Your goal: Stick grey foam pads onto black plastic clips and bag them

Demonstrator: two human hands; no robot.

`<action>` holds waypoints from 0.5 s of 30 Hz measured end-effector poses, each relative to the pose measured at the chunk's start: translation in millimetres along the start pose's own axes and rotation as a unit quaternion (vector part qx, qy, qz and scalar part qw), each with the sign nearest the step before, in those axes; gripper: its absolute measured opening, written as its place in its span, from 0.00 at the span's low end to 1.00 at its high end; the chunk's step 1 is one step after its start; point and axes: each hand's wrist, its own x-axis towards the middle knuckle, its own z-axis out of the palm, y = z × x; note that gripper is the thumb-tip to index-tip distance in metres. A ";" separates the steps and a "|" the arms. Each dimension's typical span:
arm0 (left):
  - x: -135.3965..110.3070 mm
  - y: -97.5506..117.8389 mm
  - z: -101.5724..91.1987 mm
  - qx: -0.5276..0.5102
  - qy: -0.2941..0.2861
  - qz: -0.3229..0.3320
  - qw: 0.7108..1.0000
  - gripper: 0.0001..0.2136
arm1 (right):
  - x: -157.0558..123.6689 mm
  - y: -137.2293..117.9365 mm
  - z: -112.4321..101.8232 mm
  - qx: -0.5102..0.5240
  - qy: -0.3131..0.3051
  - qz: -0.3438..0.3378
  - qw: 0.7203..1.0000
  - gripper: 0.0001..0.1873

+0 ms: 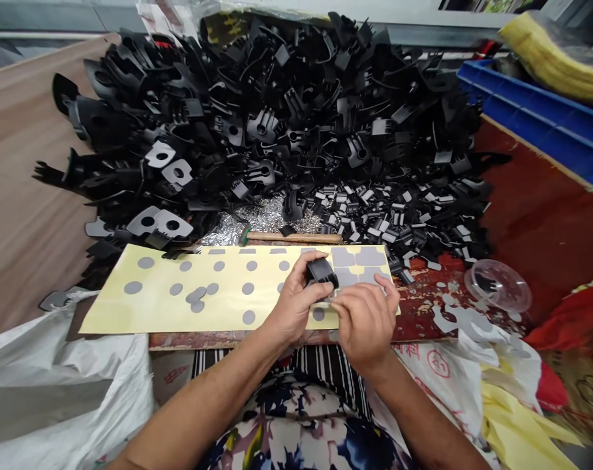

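Note:
My left hand (292, 301) is closed round a black plastic part (320, 269), thumb on its near side. Close beside it, my right hand (367, 321) has thumb and forefinger pinched at the part's lower edge. Whatever sits in that pinch is too small to make out. Both hands are above a yellow backing sheet (152, 312) that carries grey round stickers (252, 266) and larger grey sticker shapes (370, 256) at its right end. Several grey rounds lie overlapping on the sheet's left half.
A big heap of black plastic parts (264, 124) rises behind the sheet. In front of it lie small metal pins (261, 219), a wooden-handled hammer (296, 237) and small black pieces (379, 219). At right are a clear plastic bowl (514, 287) and a blue crate (535, 114).

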 end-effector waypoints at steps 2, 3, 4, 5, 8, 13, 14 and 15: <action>3.2 -0.4 -6.9 -0.008 0.029 -0.019 0.999 0.24 | 4.5 -10.1 -14.0 0.053 0.003 0.000 0.999 0.08; 4.0 0.4 -11.0 -0.019 0.036 -0.028 0.999 0.25 | 7.3 -13.0 -20.8 0.075 0.002 0.007 0.997 0.08; 4.1 2.0 -14.9 -0.031 0.034 -0.036 0.998 0.24 | 10.1 -13.8 -26.6 0.090 -0.001 0.023 0.996 0.07; 3.5 4.1 -18.4 -0.041 0.025 -0.043 0.998 0.24 | 12.6 -12.3 -30.7 0.099 -0.006 0.047 0.994 0.07; -2.0 11.0 -25.6 -0.081 -0.012 -0.066 0.994 0.22 | 15.0 2.9 -32.1 0.134 -0.057 0.134 0.980 0.06; -10.8 16.0 -33.2 -0.141 -0.007 -0.088 0.986 0.19 | 2.6 27.1 -20.0 0.165 -0.120 0.190 0.960 0.05; -11.7 17.5 -35.7 -0.142 0.006 -0.090 0.986 0.19 | -0.3 29.6 -19.8 0.162 -0.123 0.186 0.961 0.06; -12.4 19.9 -38.7 -0.140 0.018 -0.089 0.986 0.20 | -2.9 32.1 -21.0 0.161 -0.127 0.182 0.962 0.06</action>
